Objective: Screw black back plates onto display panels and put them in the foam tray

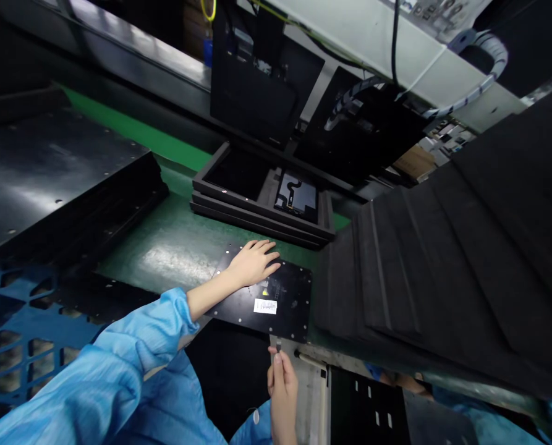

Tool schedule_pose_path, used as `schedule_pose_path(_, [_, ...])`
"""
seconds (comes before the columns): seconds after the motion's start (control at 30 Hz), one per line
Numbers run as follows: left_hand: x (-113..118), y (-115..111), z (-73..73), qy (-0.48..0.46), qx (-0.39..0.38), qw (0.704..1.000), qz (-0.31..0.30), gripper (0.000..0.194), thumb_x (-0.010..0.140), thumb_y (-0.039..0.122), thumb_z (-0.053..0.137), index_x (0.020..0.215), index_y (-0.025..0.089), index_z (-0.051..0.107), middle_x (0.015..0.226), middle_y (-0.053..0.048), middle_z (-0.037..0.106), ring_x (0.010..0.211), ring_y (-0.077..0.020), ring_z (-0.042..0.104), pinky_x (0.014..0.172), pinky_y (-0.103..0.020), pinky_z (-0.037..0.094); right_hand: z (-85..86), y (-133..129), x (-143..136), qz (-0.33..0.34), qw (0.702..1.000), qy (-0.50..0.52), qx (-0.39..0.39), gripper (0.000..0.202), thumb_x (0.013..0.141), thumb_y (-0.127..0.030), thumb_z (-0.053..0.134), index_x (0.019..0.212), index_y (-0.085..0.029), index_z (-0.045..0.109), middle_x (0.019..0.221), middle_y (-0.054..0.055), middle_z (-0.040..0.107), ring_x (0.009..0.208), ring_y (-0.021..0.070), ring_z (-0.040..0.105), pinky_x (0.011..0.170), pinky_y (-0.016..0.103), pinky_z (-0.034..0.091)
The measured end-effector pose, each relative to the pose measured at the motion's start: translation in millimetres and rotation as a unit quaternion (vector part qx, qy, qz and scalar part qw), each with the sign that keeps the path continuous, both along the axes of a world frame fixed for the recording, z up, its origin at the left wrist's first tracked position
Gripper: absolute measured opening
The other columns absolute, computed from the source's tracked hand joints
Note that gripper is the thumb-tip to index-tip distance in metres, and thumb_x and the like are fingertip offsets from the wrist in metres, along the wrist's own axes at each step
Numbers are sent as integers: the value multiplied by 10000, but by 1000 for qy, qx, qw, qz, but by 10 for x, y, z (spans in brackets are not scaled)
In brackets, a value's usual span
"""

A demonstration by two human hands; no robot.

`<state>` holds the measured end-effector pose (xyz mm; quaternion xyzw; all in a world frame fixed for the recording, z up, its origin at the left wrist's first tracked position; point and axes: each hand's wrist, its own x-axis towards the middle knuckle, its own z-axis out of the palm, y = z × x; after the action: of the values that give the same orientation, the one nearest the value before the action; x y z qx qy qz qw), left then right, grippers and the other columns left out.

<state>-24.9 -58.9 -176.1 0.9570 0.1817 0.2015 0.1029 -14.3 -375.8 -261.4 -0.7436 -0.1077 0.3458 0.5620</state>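
My left hand (251, 264) lies palm down on the upper part of a flat black plate (289, 296), its fingers spread. Small light dots run along the plate's border, and a white label (265, 306) and a small yellow mark show on its face. Below the plate's near edge, my right hand (282, 386) pinches a small dark connector (278, 346) between thumb and fingers. The connector's tip points up toward the plate's edge.
Black foam trays (261, 216) are stacked behind the plate, the top one holding a flat part (297, 196). Tall black foam sheets (396, 266) stand on the right. A dark metal box (53, 167) and a blue lattice crate (20, 346) are on the left.
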Motion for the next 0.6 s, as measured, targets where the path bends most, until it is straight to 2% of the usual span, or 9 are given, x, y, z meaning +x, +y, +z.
schedule_pose_path(0.1, [-12,-4,11,1,2,1000,-4,464,1148,509,449,1421,240,712,1601,-115,600,1466,-308,542,1181,-476,436,-25,-20,6,12,999,-31,8,753,927,-869,595,1123,-163,764,609,-68,383,572,116,327,560,283,257])
schedule_pose_path(0.23, [-34,3,52,3,4,1000,-9,441,1149,509,446,1378,264,734,1446,-96,665,1306,-288,599,1060,-430,466,-75,-9,-11,-8,998,-58,22,714,980,-819,567,1170,-160,766,622,-71,368,578,120,323,569,284,261])
schedule_pose_path(0.33, [-38,7,78,4,5,1000,-15,427,1149,509,450,1344,266,741,1293,-79,685,1188,-271,608,982,-404,467,-90,24,-45,-19,997,-79,20,735,971,-826,575,1190,-154,780,634,-70,350,581,123,327,566,279,286])
schedule_pose_path(0.47, [-31,13,81,10,5,1000,-20,417,1146,511,461,1325,258,740,1232,-76,675,1147,-269,599,948,-398,453,-48,18,-16,-25,994,-104,2,756,946,-842,587,1156,-151,811,604,-65,365,549,128,350,528,274,323])
schedule_pose_path(0.53, [-29,14,76,13,6,1000,-19,414,1146,511,461,1319,259,740,1235,-79,671,1157,-272,595,955,-400,448,14,-25,79,-13,993,-120,-10,743,931,-838,608,1132,-160,838,626,-14,545,583,160,504,557,283,435])
schedule_pose_path(0.6, [-30,13,75,16,7,1000,-17,418,1147,515,456,1324,260,736,1238,-81,669,1159,-273,595,954,-404,448,94,-84,218,17,990,-137,-23,691,923,-816,639,1117,-190,862,882,84,789,847,244,731,769,317,595])
